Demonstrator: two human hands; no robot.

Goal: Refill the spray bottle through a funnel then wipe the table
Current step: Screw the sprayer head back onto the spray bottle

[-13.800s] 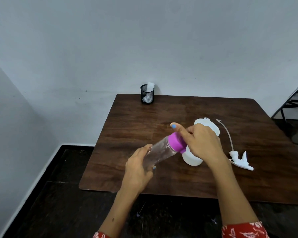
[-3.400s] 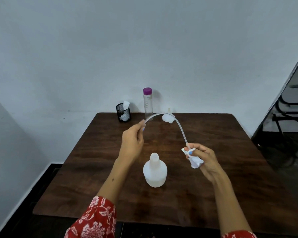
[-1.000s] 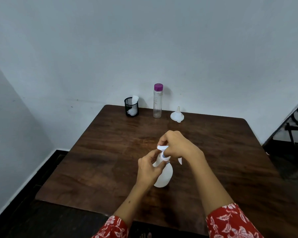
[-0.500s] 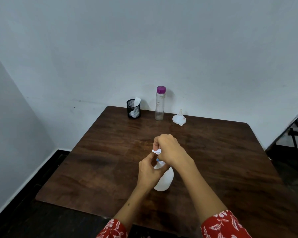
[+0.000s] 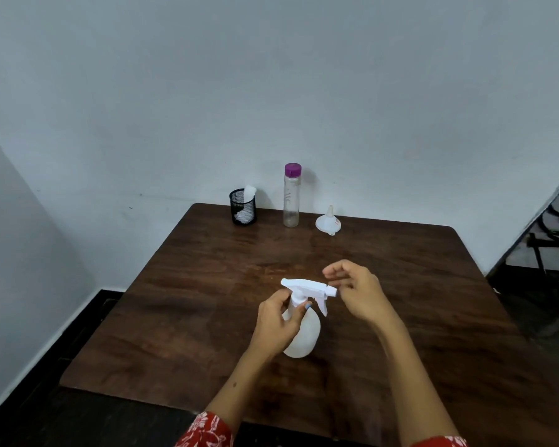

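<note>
Now seated on the bottle neck where half a second back the right hand [image 5: 359, 293] covered it: trigger head [image 5: 307, 287], nozzle pointing right.

Dark wooden surface [image 5: 433, 317] under everything, set against a pale wall. Spray bottle [image 5: 304, 337] upright near the middle of it, within easy reach, white and rounded. Left hand [image 5: 278, 317] wrapped round the neck just under the collar, thumb and fingers curled on it, steadying. Right hand lifted just off the nozzle end, fingers loosely spread and holding nothing; possibly brushing the nozzle tip, hard to tell from this angle. Along the far edge, well apart from the bottle: clear water bottle [image 5: 291, 198] with purple cap, looking almost empty; black mesh cup [image 5: 243, 206] with a white cloth [image 5: 247, 196] in it; small white funnel [image 5: 328, 222] resting mouth down.

Judging by the fitted head, refill likely done, closing step in hand. To finish well: keep the left grip firm on the neck, turn the collar rather than the nozzle until snug, check for no tilt. Then reach for the cloth to wipe.
</note>
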